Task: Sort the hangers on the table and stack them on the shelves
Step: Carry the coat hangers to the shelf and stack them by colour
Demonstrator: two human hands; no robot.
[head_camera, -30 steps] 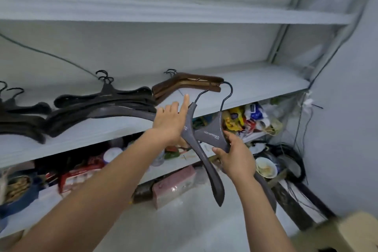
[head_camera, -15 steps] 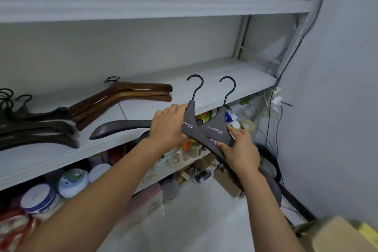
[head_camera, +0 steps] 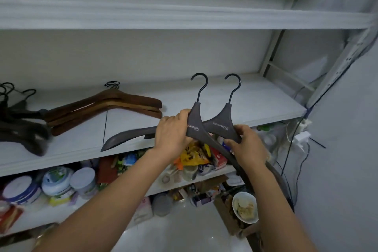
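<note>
Two dark grey hangers with black hooks are held side by side over the front edge of the middle white shelf [head_camera: 235,106]. My left hand [head_camera: 173,133] grips the left grey hanger [head_camera: 194,127] at its neck. My right hand [head_camera: 245,145] grips the right grey hanger [head_camera: 222,126] at its lower edge. Their left arms reach out over the shelf, and their right arms curve down behind my right forearm. A stack of brown wooden hangers [head_camera: 106,106] lies on the shelf to the left. Black hangers [head_camera: 20,129] lie at the far left.
An upper shelf [head_camera: 184,16] runs above. Below are shelves crowded with tins [head_camera: 57,182], packets [head_camera: 194,155] and boxes. A bowl [head_camera: 244,206] sits low at the right. Cables and a power strip [head_camera: 300,137] hang beside the shelf's metal post on the right.
The view has shifted right along the shelf. Both grey hangers have come upright with hooks side by side, and now hover over the shelf part right of the wooden stack.
</note>
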